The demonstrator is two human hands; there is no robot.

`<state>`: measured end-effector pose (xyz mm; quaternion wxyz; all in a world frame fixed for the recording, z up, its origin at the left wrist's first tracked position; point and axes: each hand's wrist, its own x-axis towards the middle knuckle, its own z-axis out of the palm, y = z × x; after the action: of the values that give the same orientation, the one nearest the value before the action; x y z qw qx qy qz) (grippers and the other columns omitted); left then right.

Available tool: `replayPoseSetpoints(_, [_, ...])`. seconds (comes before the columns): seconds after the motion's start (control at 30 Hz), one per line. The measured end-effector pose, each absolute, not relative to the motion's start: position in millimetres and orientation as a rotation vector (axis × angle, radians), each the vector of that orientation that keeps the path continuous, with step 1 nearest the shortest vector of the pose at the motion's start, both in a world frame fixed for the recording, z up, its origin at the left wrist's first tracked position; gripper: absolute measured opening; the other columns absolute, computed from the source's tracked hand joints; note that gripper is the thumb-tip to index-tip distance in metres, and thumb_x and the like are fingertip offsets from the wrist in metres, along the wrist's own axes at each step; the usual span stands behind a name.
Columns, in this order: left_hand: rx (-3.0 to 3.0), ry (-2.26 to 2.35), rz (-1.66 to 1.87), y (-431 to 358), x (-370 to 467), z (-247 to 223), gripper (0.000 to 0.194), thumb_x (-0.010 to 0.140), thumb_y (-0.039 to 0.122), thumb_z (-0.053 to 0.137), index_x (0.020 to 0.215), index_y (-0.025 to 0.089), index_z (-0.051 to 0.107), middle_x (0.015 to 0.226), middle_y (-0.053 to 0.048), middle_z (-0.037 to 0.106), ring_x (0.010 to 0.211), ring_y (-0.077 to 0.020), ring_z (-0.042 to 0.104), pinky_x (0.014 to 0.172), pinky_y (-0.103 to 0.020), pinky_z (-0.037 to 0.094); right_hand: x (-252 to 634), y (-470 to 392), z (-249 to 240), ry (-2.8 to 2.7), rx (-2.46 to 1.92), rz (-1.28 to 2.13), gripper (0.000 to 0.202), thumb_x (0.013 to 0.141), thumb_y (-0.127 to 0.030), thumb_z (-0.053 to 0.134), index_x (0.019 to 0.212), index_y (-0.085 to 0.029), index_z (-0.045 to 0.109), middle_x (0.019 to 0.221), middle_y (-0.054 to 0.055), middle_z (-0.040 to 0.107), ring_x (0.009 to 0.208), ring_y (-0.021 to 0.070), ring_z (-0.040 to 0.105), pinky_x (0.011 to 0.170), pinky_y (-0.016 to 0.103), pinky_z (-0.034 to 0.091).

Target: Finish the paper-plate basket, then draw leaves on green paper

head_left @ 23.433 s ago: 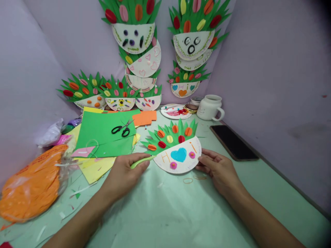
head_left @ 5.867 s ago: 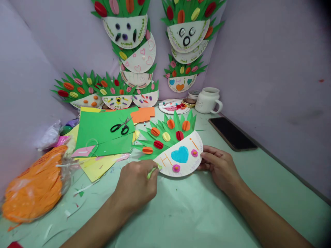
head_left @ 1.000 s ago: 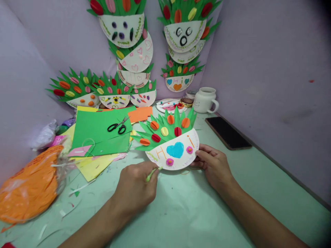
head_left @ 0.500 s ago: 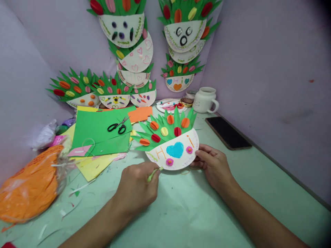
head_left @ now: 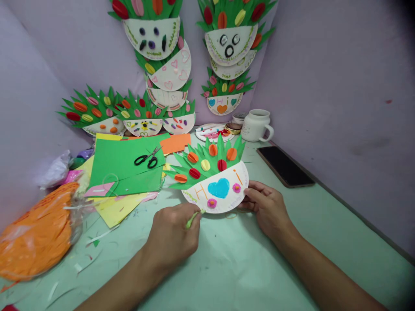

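A white half paper plate (head_left: 223,205) is in front of me, with green paper leaves (head_left: 175,169) and orange, red and yellow paper blooms along its top. Drawn on it are an orange "H", a blue heart (head_left: 218,188) and an orange "i", and two pink flowers sit below them. My left hand (head_left: 175,229) is closed around a light green crayon (head_left: 192,220), whose tip meets the plate's lower left edge. With thumb and fingers, my right hand (head_left: 266,205) pinches the plate's right edge.
Black scissors (head_left: 147,159) lie on green paper (head_left: 113,160) at the left. An orange clay bag (head_left: 39,233) is at far left. Right of the plate are a phone (head_left: 285,167) and a white mug (head_left: 256,125). Similar plate crafts (head_left: 152,36) hang behind.
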<state>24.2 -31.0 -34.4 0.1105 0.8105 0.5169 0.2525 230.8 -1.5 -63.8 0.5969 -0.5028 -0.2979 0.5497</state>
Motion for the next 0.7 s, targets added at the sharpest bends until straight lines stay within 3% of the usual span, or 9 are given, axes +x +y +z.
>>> replayPoseSetpoints(0.7, [2.374,1.493,0.723,-32.2,27.4,-38.1,0.021,0.082,0.020,0.046,0.070,0.018,0.063,0.060,-0.002,0.061,0.055,-0.0136,0.055,0.054,-0.022,0.038,230.3,-1.5,-63.1,-0.695,-1.168,1.287,0.029,0.055,-0.022,0.069,0.082,-0.013,0.069,0.058,0.002,0.068,0.049,0.0147,0.061,0.046,0.024,0.052])
